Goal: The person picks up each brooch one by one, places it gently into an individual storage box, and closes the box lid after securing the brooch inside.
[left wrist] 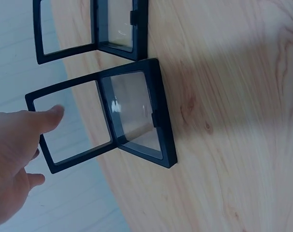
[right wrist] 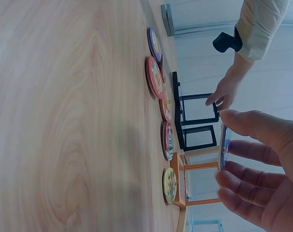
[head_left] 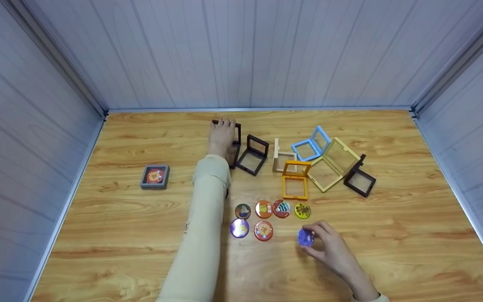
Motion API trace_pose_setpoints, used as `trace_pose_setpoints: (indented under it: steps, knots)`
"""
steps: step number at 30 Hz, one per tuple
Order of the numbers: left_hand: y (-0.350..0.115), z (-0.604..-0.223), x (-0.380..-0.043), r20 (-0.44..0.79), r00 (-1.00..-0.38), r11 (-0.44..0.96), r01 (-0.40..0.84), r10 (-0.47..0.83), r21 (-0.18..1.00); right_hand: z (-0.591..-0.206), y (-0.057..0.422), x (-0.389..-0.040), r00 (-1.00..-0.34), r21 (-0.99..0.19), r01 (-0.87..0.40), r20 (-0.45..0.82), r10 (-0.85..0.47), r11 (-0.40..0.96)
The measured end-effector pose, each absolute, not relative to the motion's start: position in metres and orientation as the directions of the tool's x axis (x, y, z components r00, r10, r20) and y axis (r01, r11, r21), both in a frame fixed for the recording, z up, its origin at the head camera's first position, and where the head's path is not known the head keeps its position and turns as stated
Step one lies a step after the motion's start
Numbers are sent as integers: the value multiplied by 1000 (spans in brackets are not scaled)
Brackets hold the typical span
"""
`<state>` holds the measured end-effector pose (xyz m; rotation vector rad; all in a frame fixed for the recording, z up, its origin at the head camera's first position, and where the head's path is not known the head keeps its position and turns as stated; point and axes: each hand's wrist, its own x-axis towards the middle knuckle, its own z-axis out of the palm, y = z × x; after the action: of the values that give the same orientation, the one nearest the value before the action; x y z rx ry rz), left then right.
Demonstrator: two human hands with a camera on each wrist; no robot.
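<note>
My left hand (head_left: 221, 136) holds the raised lid of a black display frame (left wrist: 166, 121) at its top edge. In the left wrist view the thumb lies across the lid's window, and the frame's base rests on the table. Beside it stands another opened black frame (head_left: 253, 160). My right hand (head_left: 337, 253) pinches a round purple badge (head_left: 306, 238) between thumb and fingers, above the table at the front right. The right wrist view shows that badge edge-on. Nearby lie several round badges, among them a yellow one (head_left: 302, 210) and a red one (head_left: 263, 230).
Further opened frames stand to the right: cream (head_left: 285, 161), orange (head_left: 295, 188), blue (head_left: 307, 149), yellow (head_left: 325, 174) and black (head_left: 360, 182). A grey frame (head_left: 144, 178) with a red badge inside lies at the left. Pale panel walls (head_left: 258, 54) enclose the table.
</note>
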<state>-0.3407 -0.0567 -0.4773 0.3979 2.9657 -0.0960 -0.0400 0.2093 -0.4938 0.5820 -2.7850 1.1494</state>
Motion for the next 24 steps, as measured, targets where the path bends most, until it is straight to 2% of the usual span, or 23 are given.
trace_pose_setpoints:
  steps: [3, 8, 15, 24]
  knots:
    - [-56, -464, -330, -168, -951, 961, 273, 261, -51, -494, 210, -40, -930, -668, -356, 190, -313, 653]
    - [-56, -455, -318, -110, -951, 952, 299, 290, -72, -494, 210, -39, -937, -677, -339, 178, -302, 653]
    - [-57, -458, -318, -23, -958, 956, 286, 285, -65, -496, 212, -37, -927, -681, -369, 224, -300, 632]
    - [-66, -461, -315, 32, -943, 940, 329, 333, -93, -498, 210, -36, -929, -677, -364, 214, -302, 640]
